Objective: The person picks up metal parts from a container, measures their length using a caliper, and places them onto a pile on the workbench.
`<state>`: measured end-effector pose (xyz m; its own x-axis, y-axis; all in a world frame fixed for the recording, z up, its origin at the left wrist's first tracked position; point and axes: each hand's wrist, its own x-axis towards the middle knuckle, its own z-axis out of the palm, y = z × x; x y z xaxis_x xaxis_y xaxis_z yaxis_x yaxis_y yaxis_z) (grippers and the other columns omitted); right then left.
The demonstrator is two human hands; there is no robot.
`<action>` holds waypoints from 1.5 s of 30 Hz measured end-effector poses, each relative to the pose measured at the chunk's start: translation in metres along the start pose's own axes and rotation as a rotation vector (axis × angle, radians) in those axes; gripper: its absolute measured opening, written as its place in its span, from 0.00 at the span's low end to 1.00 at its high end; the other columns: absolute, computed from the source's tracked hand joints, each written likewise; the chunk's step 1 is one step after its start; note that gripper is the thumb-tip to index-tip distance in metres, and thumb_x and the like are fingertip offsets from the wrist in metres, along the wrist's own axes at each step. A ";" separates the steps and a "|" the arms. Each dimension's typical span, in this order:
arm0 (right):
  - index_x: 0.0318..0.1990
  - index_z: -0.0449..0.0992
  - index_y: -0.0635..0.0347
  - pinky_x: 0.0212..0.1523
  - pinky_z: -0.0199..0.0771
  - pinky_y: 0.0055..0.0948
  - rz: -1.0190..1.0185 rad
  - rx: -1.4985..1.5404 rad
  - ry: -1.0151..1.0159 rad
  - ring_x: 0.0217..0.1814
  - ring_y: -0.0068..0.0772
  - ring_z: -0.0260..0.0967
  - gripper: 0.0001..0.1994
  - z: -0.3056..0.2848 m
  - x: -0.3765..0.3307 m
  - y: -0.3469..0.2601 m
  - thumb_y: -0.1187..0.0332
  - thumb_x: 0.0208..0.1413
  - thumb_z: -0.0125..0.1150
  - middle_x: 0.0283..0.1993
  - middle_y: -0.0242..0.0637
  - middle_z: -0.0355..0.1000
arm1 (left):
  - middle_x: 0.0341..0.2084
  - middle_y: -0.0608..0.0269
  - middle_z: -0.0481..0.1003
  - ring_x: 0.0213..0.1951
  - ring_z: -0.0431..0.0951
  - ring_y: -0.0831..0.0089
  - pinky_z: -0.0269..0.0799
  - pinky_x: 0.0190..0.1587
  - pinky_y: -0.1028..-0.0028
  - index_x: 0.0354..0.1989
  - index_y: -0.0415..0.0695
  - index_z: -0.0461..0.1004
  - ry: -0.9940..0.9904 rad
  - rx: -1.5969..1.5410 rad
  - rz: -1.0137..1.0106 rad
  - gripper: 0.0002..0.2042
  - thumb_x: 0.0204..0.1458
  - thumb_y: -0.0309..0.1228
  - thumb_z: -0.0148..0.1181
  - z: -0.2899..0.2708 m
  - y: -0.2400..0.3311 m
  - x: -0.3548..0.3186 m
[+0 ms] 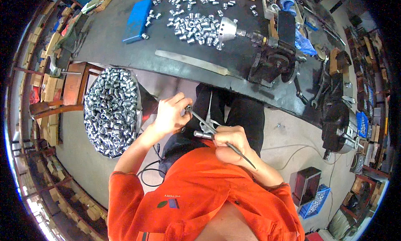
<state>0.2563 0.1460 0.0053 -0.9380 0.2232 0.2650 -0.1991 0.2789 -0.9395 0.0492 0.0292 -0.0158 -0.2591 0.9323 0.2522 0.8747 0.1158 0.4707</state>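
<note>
My left hand (pixel 172 114) is closed, pinching a small metal fitting (pixel 188 109) that its fingers partly hide. A long thin grey file (pixel 204 123) runs from that fitting down through my right hand (pixel 234 141), its tapered end sticking out below toward my wrist. The far end of the file meets the fitting; whether it goes inside I cannot tell. From the same right fist a short shiny metal cylinder (pixel 202 134) also points left. Behind the file, over my lap, shows a thin silver caliper-like tool (pixel 210 102), partly covered.
Left of my legs stands a large round container full of metal fittings (pixel 110 111). On the dark bench (pixel 112 40) lie a pile of fittings (pixel 198 28), a blue box (pixel 138 20), a flat metal bar (pixel 192 62) and a vise (pixel 273 61). A blue crate (pixel 315 201) sits at lower right.
</note>
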 end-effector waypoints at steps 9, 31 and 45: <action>0.19 0.61 0.59 0.21 0.59 0.42 -0.111 -0.294 0.010 0.22 0.48 0.63 0.13 0.002 0.021 0.015 0.69 0.35 0.63 0.21 0.41 0.60 | 0.20 0.59 0.66 0.22 0.72 0.57 0.67 0.24 0.63 0.32 0.44 0.74 -0.029 -0.085 0.010 0.14 0.32 0.28 0.63 0.010 0.000 0.017; 0.14 0.53 0.61 0.15 0.49 0.27 -0.064 -0.278 0.325 0.14 0.33 0.56 0.13 -0.005 -0.012 0.011 0.84 0.27 0.52 0.15 0.36 0.57 | 0.21 0.59 0.75 0.16 0.72 0.79 0.68 0.19 0.78 0.49 0.32 0.69 0.264 -0.720 -0.282 0.19 0.49 0.26 0.58 -0.005 -0.087 0.217; 0.14 0.57 0.60 0.17 0.47 0.26 -0.011 -0.127 0.273 0.15 0.28 0.53 0.14 0.002 -0.017 0.024 0.67 0.41 0.56 0.16 0.33 0.55 | 0.29 0.52 0.77 0.32 0.78 0.56 0.74 0.36 0.63 0.41 0.43 0.76 -0.013 0.443 -0.420 0.16 0.41 0.26 0.54 -0.137 -0.136 -0.064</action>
<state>0.2666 0.1468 -0.0224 -0.8219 0.4574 0.3395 -0.1553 0.3935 -0.9061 -0.1097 -0.0930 0.0198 -0.6166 0.7796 0.1096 0.7865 0.6036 0.1305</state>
